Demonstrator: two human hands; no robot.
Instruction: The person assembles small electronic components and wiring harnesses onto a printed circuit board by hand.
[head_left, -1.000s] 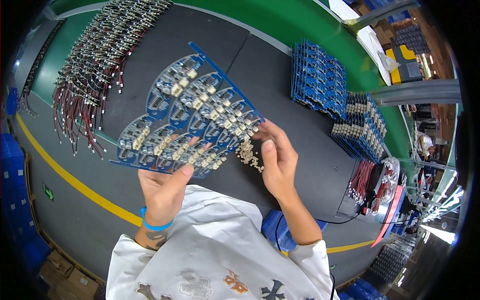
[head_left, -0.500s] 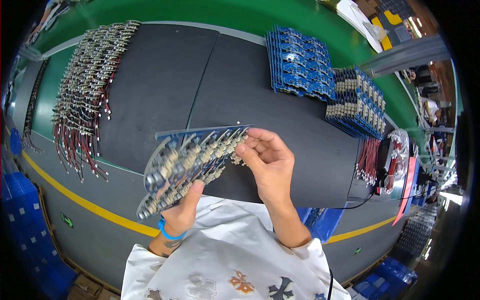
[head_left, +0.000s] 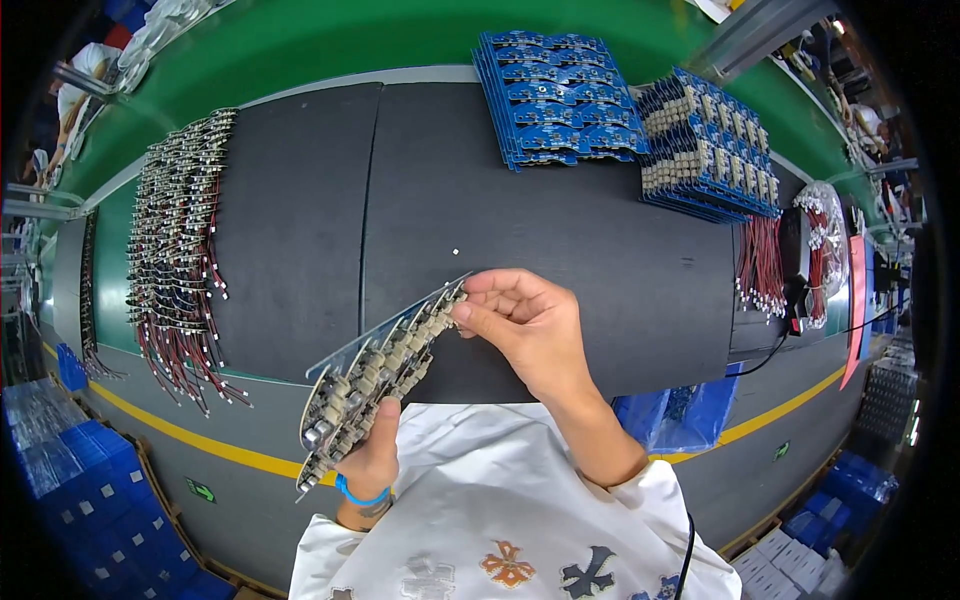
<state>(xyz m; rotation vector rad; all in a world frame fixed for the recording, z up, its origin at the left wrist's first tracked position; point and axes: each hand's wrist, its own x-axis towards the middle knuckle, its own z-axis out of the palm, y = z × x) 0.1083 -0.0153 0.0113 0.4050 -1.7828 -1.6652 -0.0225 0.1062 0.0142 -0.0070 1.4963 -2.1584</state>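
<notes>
Circuit-board panel [head_left: 372,368] is held tilted over the near edge of the dark mat [head_left: 290,200], its far end pinched by the right hand [head_left: 537,330], fingers nearly closed, its near end gripped by the left hand [head_left: 373,460], fingers mostly hidden.

The left hand [head_left: 376,449] and right hand [head_left: 540,335] hold one tilted circuit panel [head_left: 375,375]. A pale piece [head_left: 456,252], perhaps a connector, lies on the surface [head_left: 560,230].
</notes>
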